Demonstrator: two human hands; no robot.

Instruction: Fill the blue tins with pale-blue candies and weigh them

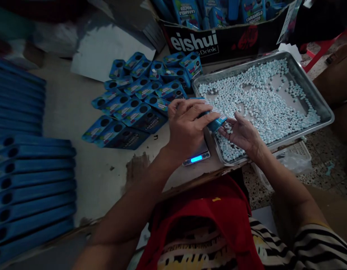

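My left hand is wrapped round a small blue candy box, tilted with its lower end over the near left part of the metal tray. Right beside that end, my right hand is turned palm up, thumb apart and fingers cupped. A few small pale candies lie at its fingers. Many more pale blue and white candies are spread in the tray. Below my left hand, a digital scale with a lit blue display is partly hidden.
Blue boxes with round dark holes stand grouped left of the tray. Long rows of blue boxes fill the left side. A black carton of blue boxes is behind. White paper lies at the back; a plastic basket sits below right.
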